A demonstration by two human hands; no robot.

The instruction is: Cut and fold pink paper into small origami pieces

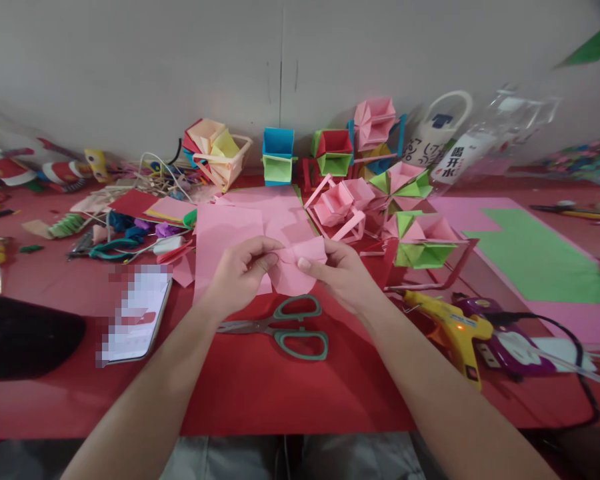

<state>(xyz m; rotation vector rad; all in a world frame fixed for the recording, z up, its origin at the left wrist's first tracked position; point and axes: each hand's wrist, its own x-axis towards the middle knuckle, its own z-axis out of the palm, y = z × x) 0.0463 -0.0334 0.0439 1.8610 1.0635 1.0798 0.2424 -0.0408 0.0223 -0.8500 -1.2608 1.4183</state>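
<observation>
The left hand (243,273) and right hand (345,275) both pinch one folded pink paper piece (290,281) over the middle of the red worktop (290,400), probably so its creases cannot spring open. Nearer the front edge lies one pair of green-handled metal scissors (266,327); toward the right edge, one yellow plastic glue gun (453,325); toward the left, one bright-screened phone (140,320).

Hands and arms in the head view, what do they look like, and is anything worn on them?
The left hand and right hand are both bare, with no gloves and no rings that I can make out. The left forearm and right forearm show no sleeves, watch, bracelet, cables or clear markings.
</observation>
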